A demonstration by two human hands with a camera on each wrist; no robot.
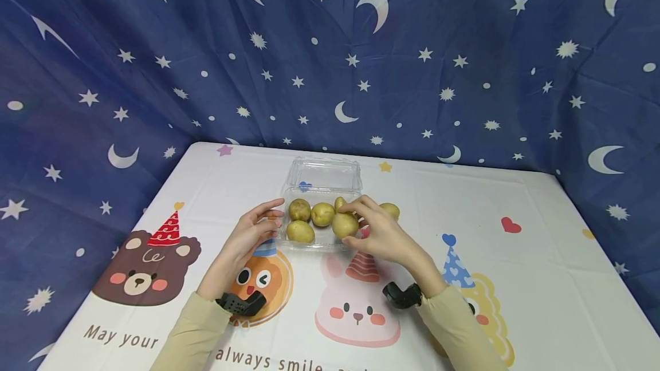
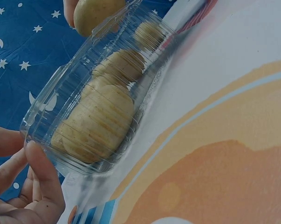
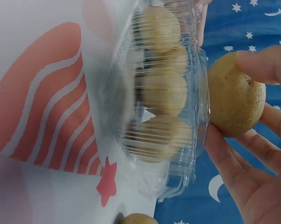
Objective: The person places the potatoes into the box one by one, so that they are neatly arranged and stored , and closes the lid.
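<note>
A clear plastic clamshell container (image 1: 319, 245) lies with its lid (image 1: 326, 174) folded back toward the curtain. Several potatoes sit inside, among them a potato (image 1: 300, 232) at the front left and another potato (image 1: 322, 214) near the middle. My left hand (image 1: 255, 228) is at the container's left side; in the left wrist view its thumb (image 2: 42, 161) and a finger pinch the rim corner. My right hand (image 1: 378, 231) grips a larger potato (image 3: 236, 95) between thumb and fingers, at rim height over the container's right end.
One more potato (image 1: 390, 211) rests on the table just right of the container, partly behind the right hand. A white tablecloth (image 1: 541, 279) printed with cartoon animals covers the table. Behind it hangs a blue curtain (image 1: 299, 96) with moons and stars.
</note>
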